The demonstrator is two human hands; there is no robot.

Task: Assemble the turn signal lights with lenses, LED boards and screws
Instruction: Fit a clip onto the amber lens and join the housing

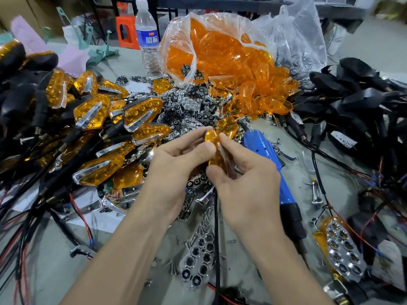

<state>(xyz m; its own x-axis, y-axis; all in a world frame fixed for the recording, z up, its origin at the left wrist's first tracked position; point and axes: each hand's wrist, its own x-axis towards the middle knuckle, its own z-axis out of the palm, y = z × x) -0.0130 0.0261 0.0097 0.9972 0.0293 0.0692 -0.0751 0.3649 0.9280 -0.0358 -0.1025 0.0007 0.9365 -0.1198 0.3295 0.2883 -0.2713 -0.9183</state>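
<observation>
both hands pinch one amber lens [211, 137] above the parts-strewn counter [66, 249]: left hand [176, 170] at its left edge, right hand [246, 186] at its right, beside the blue electric screwdriver [271, 170]

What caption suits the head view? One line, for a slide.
Left hand and right hand pinch an orange lens amid assembled turn signals, black housings and a blue screwdriver.
</observation>
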